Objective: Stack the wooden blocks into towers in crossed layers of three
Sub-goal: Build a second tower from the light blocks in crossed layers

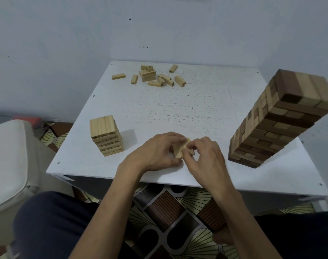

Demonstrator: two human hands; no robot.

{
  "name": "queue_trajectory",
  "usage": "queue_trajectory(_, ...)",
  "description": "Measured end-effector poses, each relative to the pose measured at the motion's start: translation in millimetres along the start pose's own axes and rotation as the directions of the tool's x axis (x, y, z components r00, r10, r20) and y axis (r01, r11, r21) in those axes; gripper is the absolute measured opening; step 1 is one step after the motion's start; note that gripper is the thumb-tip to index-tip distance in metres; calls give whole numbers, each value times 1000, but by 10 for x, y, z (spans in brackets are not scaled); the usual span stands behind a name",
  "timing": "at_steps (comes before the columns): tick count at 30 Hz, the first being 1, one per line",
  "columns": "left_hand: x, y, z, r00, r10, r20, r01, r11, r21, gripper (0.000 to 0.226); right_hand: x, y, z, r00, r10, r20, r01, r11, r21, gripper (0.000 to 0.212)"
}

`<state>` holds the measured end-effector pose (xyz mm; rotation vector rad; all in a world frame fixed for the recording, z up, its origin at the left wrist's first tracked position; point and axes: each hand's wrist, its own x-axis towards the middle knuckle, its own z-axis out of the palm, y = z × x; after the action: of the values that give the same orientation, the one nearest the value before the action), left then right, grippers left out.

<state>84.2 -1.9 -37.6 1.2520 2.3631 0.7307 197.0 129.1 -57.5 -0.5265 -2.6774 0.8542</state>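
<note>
The left hand [159,152] and right hand [204,156], fingers curled, pinch a few pale rectangular wooden blocks [179,151] together near the front edge of the white table [196,109], likely squaring them into a tower's base layer.

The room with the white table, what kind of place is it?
Probably a room in someone's home: a white cushioned seat, a patterned floor, and a small white table with wooden blocks to play with.
</note>
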Motion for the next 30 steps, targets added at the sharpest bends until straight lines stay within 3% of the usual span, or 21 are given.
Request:
queue_trajectory(9,-161,-30,-35,996,-81,24,81,997,20,62,64,-3,-55,987,-105,120,116,990,-86,57)
queue_trajectory(16,-316,-83,-20,991,-109,-72,112,993,39,63,51,53,-48,951,-234,200,248,968,-45,38)
queue_trajectory(24,-337,-133,69,981,-107,-163,124,988,96,57,-62,136,13,972,-209,105,217,974,-72,65)
queue_trajectory(30,-336,-153,101,975,-105,-198,119,991,60,53,-49,184,58,966,-252,51,256,960,-116,51)
